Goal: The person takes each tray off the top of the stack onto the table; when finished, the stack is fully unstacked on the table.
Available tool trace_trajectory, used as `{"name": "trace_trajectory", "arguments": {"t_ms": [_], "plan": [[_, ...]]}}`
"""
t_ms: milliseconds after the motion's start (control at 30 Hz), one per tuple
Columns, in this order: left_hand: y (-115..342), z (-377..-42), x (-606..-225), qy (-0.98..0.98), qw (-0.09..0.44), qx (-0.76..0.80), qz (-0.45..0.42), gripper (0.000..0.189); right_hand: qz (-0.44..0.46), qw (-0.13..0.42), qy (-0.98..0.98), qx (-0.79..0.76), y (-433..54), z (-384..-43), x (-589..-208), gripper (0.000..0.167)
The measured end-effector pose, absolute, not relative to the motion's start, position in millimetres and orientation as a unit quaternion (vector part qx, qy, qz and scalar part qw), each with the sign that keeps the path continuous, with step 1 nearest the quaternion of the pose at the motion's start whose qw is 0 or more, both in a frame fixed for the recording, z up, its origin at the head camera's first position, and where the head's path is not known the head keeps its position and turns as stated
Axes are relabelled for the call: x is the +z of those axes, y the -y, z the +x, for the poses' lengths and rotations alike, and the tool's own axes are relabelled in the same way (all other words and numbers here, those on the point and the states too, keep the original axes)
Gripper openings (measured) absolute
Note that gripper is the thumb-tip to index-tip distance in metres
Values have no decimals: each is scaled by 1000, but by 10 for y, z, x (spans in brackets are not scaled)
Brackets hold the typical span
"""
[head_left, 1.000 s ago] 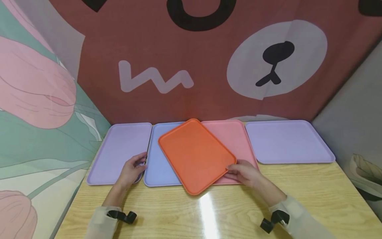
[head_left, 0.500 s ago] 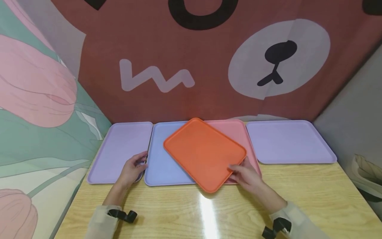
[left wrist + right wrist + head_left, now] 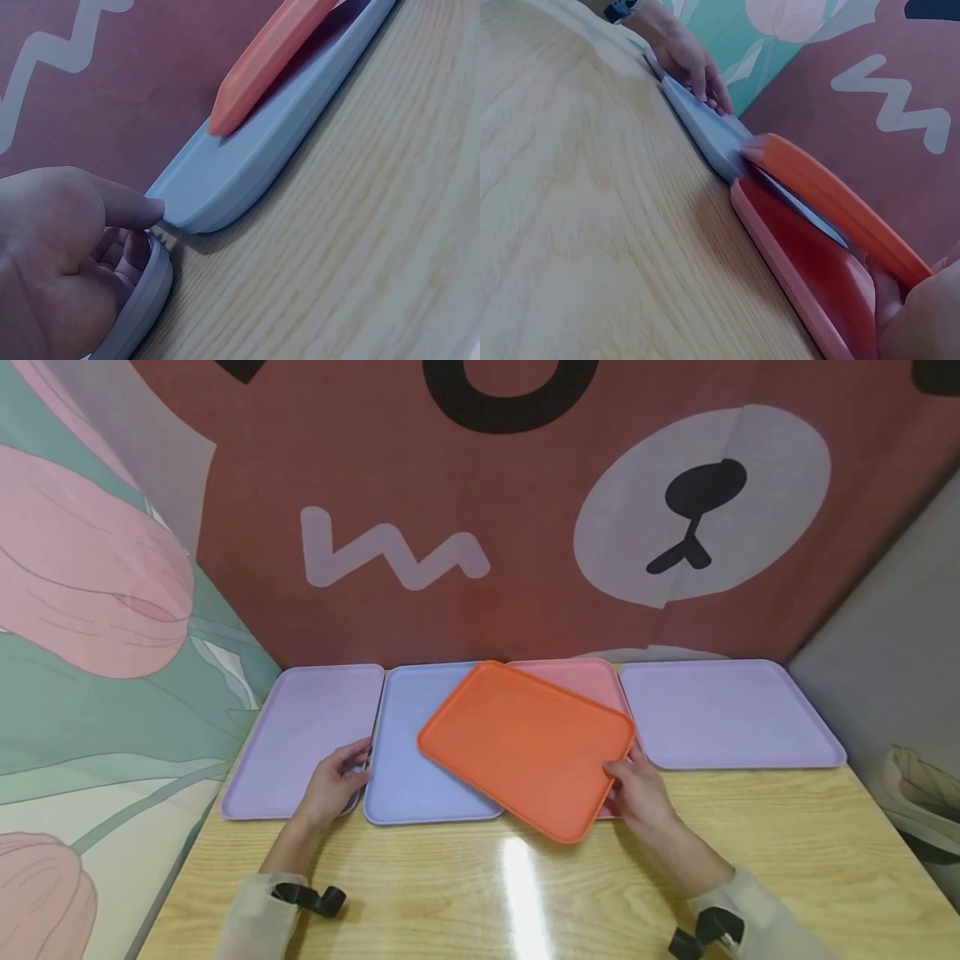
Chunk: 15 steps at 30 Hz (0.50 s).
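Observation:
My right hand [image 3: 645, 793] grips the near right edge of an orange tray [image 3: 528, 752], thumb on top and fingers below. The tray is tilted and raised over a blue tray [image 3: 420, 777] and a pink tray [image 3: 577, 675], covering parts of both. In the right wrist view, a gap shows between the orange tray [image 3: 832, 199] and the pink tray [image 3: 802, 247]. My left hand [image 3: 330, 785] rests at the blue tray's left edge, over the lavender tray's right side. In the left wrist view, its thumb [image 3: 135, 210] touches the blue tray's corner [image 3: 195, 202].
A lavender tray [image 3: 300, 727] lies flat at the left, and another lavender tray [image 3: 731, 714] lies crosswise at the right. All stand on a wooden table [image 3: 420, 893] against a printed bear curtain [image 3: 525, 527]. Side curtains border both ends.
My right hand has moved right and slightly up, turning the orange tray counterclockwise and shifting it right, so more of the blue tray shows. My left hand has stayed at the blue tray's edge.

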<state>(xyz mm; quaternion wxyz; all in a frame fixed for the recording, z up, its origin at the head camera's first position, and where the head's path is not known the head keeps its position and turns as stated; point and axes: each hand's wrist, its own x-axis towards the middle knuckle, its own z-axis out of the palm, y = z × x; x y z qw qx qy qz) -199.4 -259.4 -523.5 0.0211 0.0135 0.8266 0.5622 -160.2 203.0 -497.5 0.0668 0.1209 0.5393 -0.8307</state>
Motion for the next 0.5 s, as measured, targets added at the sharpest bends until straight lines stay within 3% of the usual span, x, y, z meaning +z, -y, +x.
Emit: {"name": "trace_trajectory", "arguments": {"t_ms": [367,500], "plan": [[2708,-1774,-5227,-826,-13,564,-20,55,63,99,-603,-789,-2501,-1797,-4776,54],[2668,-1773,-5232,-820,-24,571,-11,54,32,85,-573,-815,-2888,-1804,-4695,35]]}}
